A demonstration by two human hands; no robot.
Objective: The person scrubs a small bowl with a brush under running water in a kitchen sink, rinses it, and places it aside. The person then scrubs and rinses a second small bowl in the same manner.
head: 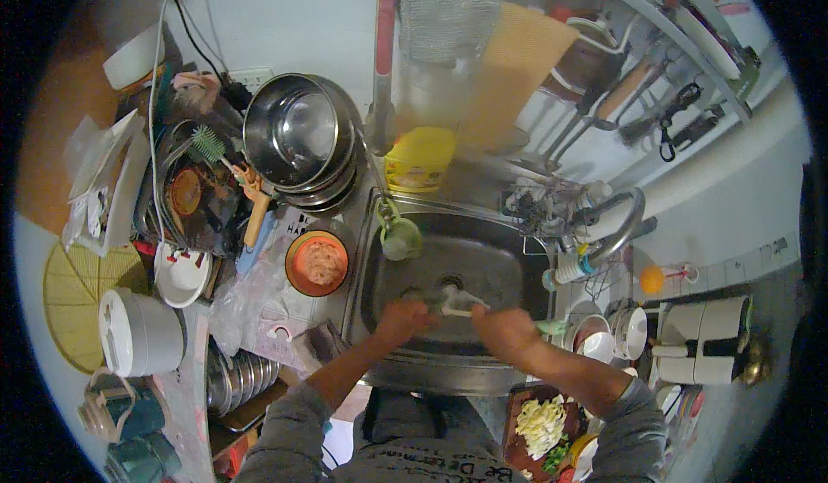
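Both hands are over a stainless steel sink basin point(479, 250). My right hand point(508, 333) grips a brush with a light handle point(456, 313), whose blurred whitish head is near the drain point(448, 282). Left of the brush, my left hand point(406, 321) is closed around something dark and round-edged; blur hides what it is. A green strainer point(400, 237) hangs at the basin's back left corner. The faucet point(624, 224) stands at the right rim.
An orange bowl of minced meat point(317, 263) and stacked steel pots point(297, 134) stand left of the sink. A yellow jug point(419, 159) is behind it. At right are bowls point(627, 333) and a cutting board point(515, 444) bearing chopped vegetables point(542, 426).
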